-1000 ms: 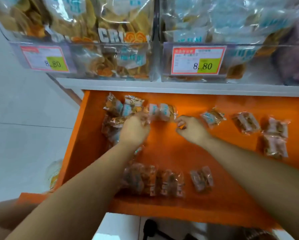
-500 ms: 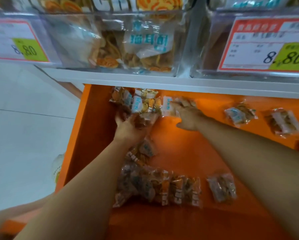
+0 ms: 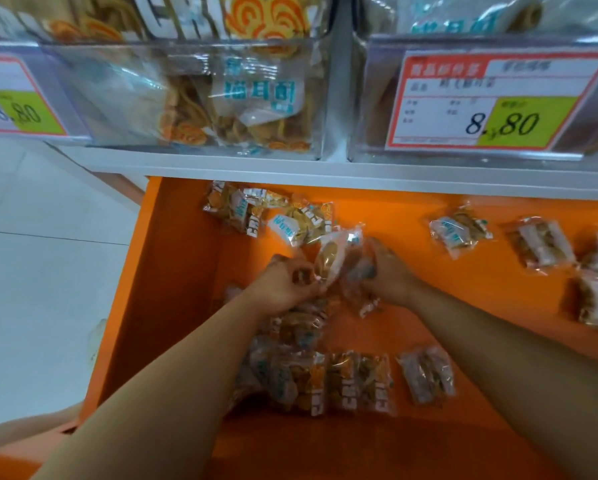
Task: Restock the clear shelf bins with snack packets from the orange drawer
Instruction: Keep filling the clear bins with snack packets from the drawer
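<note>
Tilting above the orange drawer (image 3: pixel 186 289), one snack packet (image 3: pixel 328 259) lies with its long axis running near-left to far-right. Left hand (image 3: pixel 283 287) pinches its lower end, fingers curled. Right hand (image 3: pixel 393 275), palm down, clutches a blurred packet bundle (image 3: pixel 358 282) alongside.

Above and to the right of the right hand (image 3: pixel 391 275), a red-bordered price label (image 3: pixel 491 102) with a yellow-green patch reads 8.80. A second label (image 3: pixel 17 102) of the same kind sits up and far left of the left hand (image 3: pixel 283 282), cut by the frame edge. A grey shelf edge (image 3: pixel 325 174) runs across above both hands. Left of the left hand lies pale tiled floor (image 3: pixel 48 271), with a blurred whitish object (image 3: pixel 96 337) on it, too unclear to name
</note>
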